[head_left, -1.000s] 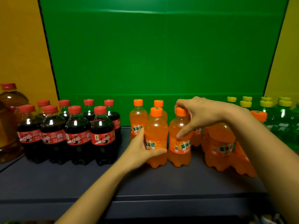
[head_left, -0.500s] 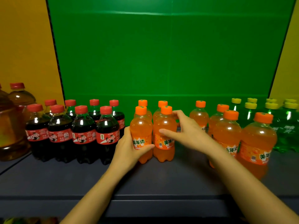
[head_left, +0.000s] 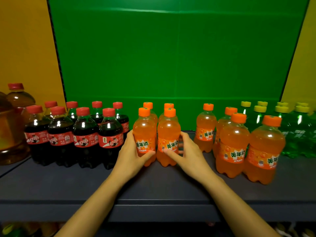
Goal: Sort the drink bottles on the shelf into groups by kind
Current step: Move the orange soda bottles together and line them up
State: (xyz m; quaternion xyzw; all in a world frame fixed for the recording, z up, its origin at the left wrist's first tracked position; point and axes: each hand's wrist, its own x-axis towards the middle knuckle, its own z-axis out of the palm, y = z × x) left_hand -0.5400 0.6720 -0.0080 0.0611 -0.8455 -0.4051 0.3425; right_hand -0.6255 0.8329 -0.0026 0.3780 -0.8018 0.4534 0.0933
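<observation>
Forearms cross the front edge of the dark, matte shelf (head_left: 153,189), where a bare strip runs the whole width. Left hand (head_left: 133,153) grips the left orange bottle (head_left: 144,132), its fingers (head_left: 129,136) curled round the bottle's side and its thumb laid over the label. Right hand (head_left: 188,154) holds the right orange bottle (head_left: 168,132) the same way, fingers (head_left: 184,136) wrapped round its outer side. Both bottles stand upright and touching near the middle of the shelf. They are clear plastic with ribbed orange caps, and their labels read "美年达" in green.

Two more orange caps (head_left: 148,105) show just behind them. Toward the left edge stand cola bottles (head_left: 85,134) with red caps and red labels; their white script is too stylised to read. Past an open gap on the right stand four more orange bottles (head_left: 233,144), then green bottles (head_left: 298,134) with yellow caps and blurred labels. Big amber jugs (head_left: 15,106) fill the far-left corner.
</observation>
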